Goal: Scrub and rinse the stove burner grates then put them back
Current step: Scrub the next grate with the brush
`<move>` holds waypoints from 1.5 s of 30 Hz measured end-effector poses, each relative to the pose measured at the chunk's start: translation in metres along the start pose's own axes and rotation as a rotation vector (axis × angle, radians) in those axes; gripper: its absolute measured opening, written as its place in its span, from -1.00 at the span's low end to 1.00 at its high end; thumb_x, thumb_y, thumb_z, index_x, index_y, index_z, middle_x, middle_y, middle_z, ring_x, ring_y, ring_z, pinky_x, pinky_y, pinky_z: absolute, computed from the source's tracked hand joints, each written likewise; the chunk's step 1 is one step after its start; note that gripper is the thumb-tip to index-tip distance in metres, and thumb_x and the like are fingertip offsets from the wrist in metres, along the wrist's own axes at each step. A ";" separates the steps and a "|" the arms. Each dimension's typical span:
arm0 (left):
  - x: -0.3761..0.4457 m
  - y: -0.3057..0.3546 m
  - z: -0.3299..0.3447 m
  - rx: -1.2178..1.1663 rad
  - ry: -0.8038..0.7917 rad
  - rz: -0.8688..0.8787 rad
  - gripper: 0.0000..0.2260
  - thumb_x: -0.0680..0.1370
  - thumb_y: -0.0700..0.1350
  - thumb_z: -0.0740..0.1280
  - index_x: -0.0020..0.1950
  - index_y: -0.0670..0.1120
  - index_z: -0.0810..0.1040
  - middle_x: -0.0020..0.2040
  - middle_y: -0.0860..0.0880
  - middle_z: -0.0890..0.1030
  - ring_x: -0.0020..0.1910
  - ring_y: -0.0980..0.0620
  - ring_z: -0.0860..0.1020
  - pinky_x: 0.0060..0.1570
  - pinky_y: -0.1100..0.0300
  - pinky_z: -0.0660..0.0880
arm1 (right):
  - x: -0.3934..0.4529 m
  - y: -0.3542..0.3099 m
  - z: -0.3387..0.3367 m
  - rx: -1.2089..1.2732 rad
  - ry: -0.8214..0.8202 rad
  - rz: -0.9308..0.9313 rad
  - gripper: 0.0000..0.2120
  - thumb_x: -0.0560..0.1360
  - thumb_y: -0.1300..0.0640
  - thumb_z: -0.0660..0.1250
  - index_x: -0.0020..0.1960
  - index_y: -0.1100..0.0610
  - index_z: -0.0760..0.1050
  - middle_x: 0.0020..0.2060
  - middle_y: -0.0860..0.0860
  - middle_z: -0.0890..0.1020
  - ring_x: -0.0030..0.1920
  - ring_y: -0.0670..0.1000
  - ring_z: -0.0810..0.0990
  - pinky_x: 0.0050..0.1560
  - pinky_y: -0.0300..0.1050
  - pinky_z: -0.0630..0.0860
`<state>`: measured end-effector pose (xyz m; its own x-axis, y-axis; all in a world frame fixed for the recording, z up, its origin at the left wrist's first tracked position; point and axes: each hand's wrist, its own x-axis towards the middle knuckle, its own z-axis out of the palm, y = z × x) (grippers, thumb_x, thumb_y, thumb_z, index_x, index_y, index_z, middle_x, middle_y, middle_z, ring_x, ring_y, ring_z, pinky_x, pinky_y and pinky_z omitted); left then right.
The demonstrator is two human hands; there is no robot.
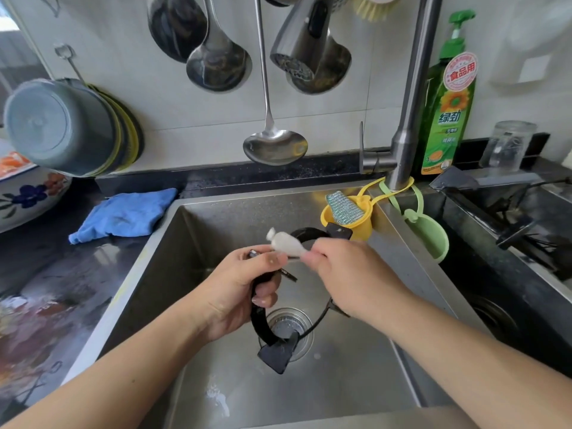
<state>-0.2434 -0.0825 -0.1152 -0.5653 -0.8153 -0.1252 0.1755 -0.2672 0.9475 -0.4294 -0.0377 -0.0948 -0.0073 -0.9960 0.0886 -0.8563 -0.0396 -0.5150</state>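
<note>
A black round burner grate [259, 320] with flat prongs hangs over the steel sink [356, 366]. My left hand [244, 292] grips its ring on the left side. My right hand [343, 267] pinches a small whitish brush head [286, 244] and holds it against the grate's upper part, close to my left thumb. Part of the ring is hidden behind both hands. The far prong [339, 232] shows near the yellow holder.
The faucet head [303, 41] hangs above the sink, with ladles on the wall. A blue cloth [123, 215] lies at the sink's left. A yellow holder [349, 218] with a scouring pad, a green holder [430, 236], a soap bottle [445, 109] and the stove [510, 218] stand at the right.
</note>
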 end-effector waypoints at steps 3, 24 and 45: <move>0.000 0.000 0.002 -0.012 0.018 0.019 -0.47 0.32 -0.09 0.52 0.20 -0.35 0.61 -0.16 -0.19 0.08 -0.40 0.05 0.13 -0.47 0.26 0.13 | 0.007 0.011 -0.004 -0.026 0.083 0.075 -0.61 0.69 -0.13 0.06 -0.25 0.04 0.28 -0.30 0.04 0.48 -0.24 0.15 0.47 -0.32 0.01 0.33; 0.000 -0.002 0.002 0.052 0.087 0.047 -0.66 0.43 -0.20 0.40 0.17 -0.31 0.64 -0.37 -0.01 0.24 -0.37 0.03 0.09 -0.45 0.23 0.08 | 0.014 0.012 0.001 -0.054 0.052 0.122 -0.61 0.71 -0.11 -0.04 -0.21 0.03 0.28 -0.26 0.04 0.48 -0.27 0.07 0.45 -0.35 -0.02 0.32; 0.000 -0.003 0.000 0.155 0.086 0.110 -0.47 0.33 -0.11 0.50 0.10 -0.48 0.48 -0.22 -0.19 0.29 -0.39 0.05 0.14 -0.40 0.19 0.07 | -0.009 -0.014 0.006 0.034 -0.086 -0.104 -0.61 0.69 -0.15 0.05 -0.20 0.06 0.31 -0.27 0.08 0.52 -0.22 0.15 0.52 -0.27 0.06 0.43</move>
<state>-0.2438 -0.0822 -0.1185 -0.4779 -0.8776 -0.0370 0.1026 -0.0976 0.9899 -0.4148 -0.0292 -0.0934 0.1260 -0.9895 0.0708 -0.8319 -0.1443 -0.5359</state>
